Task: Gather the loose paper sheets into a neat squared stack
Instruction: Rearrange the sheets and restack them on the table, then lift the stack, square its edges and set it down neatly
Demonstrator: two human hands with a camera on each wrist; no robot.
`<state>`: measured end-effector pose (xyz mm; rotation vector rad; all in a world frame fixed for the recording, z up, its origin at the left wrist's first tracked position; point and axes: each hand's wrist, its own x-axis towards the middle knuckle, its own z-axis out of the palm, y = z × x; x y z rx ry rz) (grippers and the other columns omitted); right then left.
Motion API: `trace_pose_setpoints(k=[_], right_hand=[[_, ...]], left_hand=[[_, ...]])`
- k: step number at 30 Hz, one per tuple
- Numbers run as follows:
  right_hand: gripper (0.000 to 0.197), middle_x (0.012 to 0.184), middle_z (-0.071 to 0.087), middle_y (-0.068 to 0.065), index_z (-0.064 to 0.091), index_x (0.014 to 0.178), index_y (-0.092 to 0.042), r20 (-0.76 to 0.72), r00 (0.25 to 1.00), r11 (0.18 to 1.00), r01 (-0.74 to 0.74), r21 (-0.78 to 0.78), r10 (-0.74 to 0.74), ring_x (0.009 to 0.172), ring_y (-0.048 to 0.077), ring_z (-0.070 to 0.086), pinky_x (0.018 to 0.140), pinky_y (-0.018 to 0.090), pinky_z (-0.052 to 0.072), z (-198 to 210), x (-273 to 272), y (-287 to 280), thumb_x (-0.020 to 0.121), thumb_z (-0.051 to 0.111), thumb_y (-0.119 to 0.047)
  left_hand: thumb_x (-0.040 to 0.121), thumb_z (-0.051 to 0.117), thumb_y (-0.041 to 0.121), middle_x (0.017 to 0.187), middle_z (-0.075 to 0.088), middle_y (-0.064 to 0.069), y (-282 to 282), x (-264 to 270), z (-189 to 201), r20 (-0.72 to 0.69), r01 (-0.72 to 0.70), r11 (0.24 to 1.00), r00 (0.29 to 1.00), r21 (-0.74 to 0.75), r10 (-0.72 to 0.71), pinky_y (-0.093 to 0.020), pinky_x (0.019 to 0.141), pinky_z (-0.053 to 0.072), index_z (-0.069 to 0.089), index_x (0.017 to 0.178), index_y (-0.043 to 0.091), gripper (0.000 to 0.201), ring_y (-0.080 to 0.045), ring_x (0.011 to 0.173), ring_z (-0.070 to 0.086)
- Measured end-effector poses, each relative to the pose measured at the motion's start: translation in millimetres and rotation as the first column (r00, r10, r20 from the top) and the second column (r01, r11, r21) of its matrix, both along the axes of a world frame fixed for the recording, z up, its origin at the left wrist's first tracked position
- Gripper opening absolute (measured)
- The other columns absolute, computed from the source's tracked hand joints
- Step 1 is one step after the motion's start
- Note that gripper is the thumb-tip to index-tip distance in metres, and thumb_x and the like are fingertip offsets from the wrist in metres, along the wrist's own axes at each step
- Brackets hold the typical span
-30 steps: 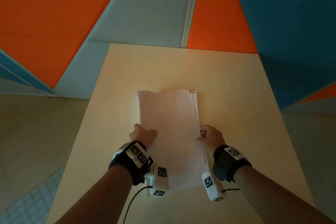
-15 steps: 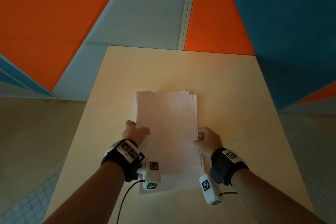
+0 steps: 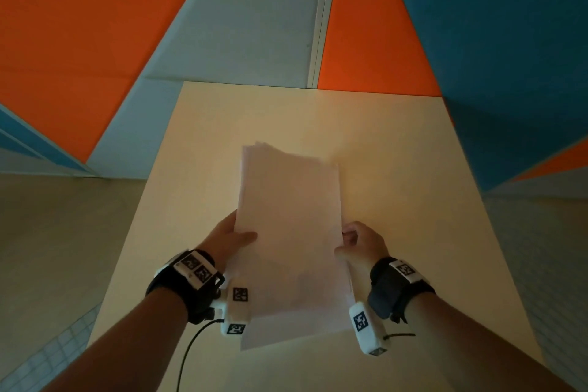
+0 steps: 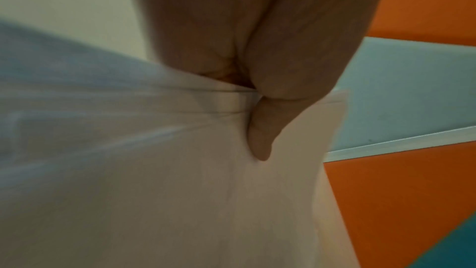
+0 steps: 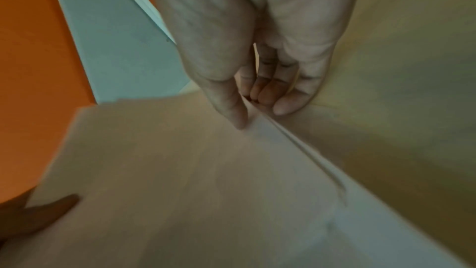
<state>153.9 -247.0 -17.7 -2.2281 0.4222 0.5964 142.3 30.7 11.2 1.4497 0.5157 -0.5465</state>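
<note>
A stack of white paper sheets [image 3: 291,232] is held up above the beige table [image 3: 413,200], its far end tilted upward and its top edges slightly uneven. My left hand [image 3: 229,240] grips the stack's left edge, thumb [image 4: 260,140] on top of the paper [image 4: 154,191], fingers underneath. On the opposite edge my right hand [image 3: 356,240] pinches the paper [image 5: 180,170], thumb [image 5: 231,109] on top and fingers below. One lower sheet [image 3: 286,332] sticks out past the near end.
The table's far edge meets a wall of orange [image 3: 79,25], grey [image 3: 248,25] and blue [image 3: 493,25] panels. Floor lies to the left [image 3: 47,248] and right of the table. A black cable [image 3: 187,356] hangs from my left wrist.
The stack has been lifted off the table and its far end raised. Both hands moved slightly toward me while keeping hold of its side edges.
</note>
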Motion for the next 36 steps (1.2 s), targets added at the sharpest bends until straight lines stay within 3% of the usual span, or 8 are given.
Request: trace_pose_setpoints(k=[2, 4, 8, 11, 16, 23, 32, 36], right_hand=[[0.053, 0.101, 0.058, -0.001, 0.06, 0.119, -0.01, 0.046, 0.999, 1.0, -0.001, 0.03, -0.001, 0.096, 0.019, 0.057, 0.069, 0.02, 0.045, 4, 11, -6, 0.073, 0.084, -0.015], [0.076, 0.122, 0.051, 0.004, 0.047, 0.134, -0.01, 0.06, 0.993, 0.976, 0.086, 0.199, -0.1, 0.108, 0.02, 0.051, 0.083, 0.027, 0.046, 15, 23, -11, 0.071, 0.088, -0.015], [0.111, 0.121, 0.067, 0.006, 0.035, 0.148, -0.02, -0.031, 0.964, 0.72, 0.218, 0.659, -0.264, 0.109, 0.027, 0.065, 0.094, 0.043, 0.05, 45, 43, -15, 0.054, 0.095, -0.011], [0.079, 0.106, 0.076, 0.013, 0.059, 0.126, -0.01, 0.061, 0.984, 0.7, 0.077, 0.71, -0.169, 0.104, 0.035, 0.071, 0.09, 0.043, 0.057, 76, 55, -13, 0.055, 0.091, -0.009], [0.017, 0.095, 0.076, 0.007, 0.071, 0.093, -0.003, 0.275, 0.959, 0.776, -0.119, 0.62, -0.072, 0.094, 0.02, 0.074, 0.083, 0.027, 0.057, 106, 66, -10, 0.079, 0.076, 0.003], [0.013, 0.08, 0.078, -0.01, 0.074, 0.09, -0.009, 0.431, 0.89, 0.824, -0.128, 0.552, -0.151, 0.081, 0.004, 0.074, 0.073, 0.014, 0.054, 112, 58, -8, 0.081, 0.076, -0.001], [0.012, 0.081, 0.076, -0.014, 0.075, 0.083, -0.018, 0.408, 0.907, 0.882, -0.108, 0.46, -0.102, 0.079, 0.0, 0.072, 0.077, 0.019, 0.055, 83, 37, -11, 0.083, 0.077, -0.006], [0.028, 0.093, 0.076, -0.012, 0.07, 0.095, -0.025, 0.384, 0.917, 0.849, -0.113, 0.516, -0.111, 0.089, 0.001, 0.072, 0.081, 0.018, 0.056, 82, 33, -9, 0.081, 0.077, -0.002]], left_hand=[[0.084, 0.062, -0.003, 0.117, 0.067, -0.017, 3, -1, 11, 0.066, 0.007, 0.999, 0.998, -0.04, -0.004, -0.057, 0.091, 0.051, 0.053, 0.132, 0.014, 0.051, -0.04, 0.104, 0.065], [0.078, 0.065, 0.005, 0.118, 0.067, -0.019, 4, -1, 26, 0.146, 0.01, 0.997, 0.989, -0.071, 0.001, -0.055, 0.088, 0.053, 0.055, 0.13, 0.015, 0.053, -0.04, 0.103, 0.065], [0.077, 0.065, 0.007, 0.106, 0.062, -0.023, 7, 7, 52, 0.284, -0.018, 0.993, 0.957, -0.116, 0.051, -0.06, 0.088, 0.048, 0.061, 0.117, 0.015, 0.041, -0.036, 0.093, 0.06], [0.076, 0.068, 0.005, 0.098, 0.066, -0.015, 8, 17, 68, 0.369, -0.023, 0.992, 0.927, -0.124, 0.067, -0.048, 0.083, 0.053, 0.06, 0.118, 0.012, 0.043, -0.03, 0.087, 0.063], [0.085, 0.058, -0.002, 0.087, 0.074, 0.002, 8, 33, 92, 0.495, -0.004, 0.998, 0.868, -0.067, 0.037, -0.033, 0.072, 0.059, 0.063, 0.108, 0.016, 0.03, -0.018, 0.079, 0.069], [0.085, 0.062, -0.006, 0.087, 0.076, 0.015, 3, 44, 92, 0.58, -0.073, 0.997, 0.812, -0.003, 0.061, -0.019, 0.075, 0.056, 0.067, 0.099, 0.02, 0.03, -0.005, 0.085, 0.071], [0.071, 0.077, 0.017, 0.095, 0.077, 0.007, -5, 34, 59, 0.5, -0.129, 0.991, 0.857, -0.026, 0.125, -0.029, 0.081, 0.056, 0.074, 0.093, 0.026, 0.024, -0.013, 0.092, 0.072], [0.076, 0.077, 0.007, 0.095, 0.077, 0.006, -9, 35, 60, 0.483, -0.128, 0.992, 0.869, 0.003, 0.11, -0.038, 0.089, 0.054, 0.07, 0.098, 0.022, 0.028, -0.015, 0.093, 0.072]])
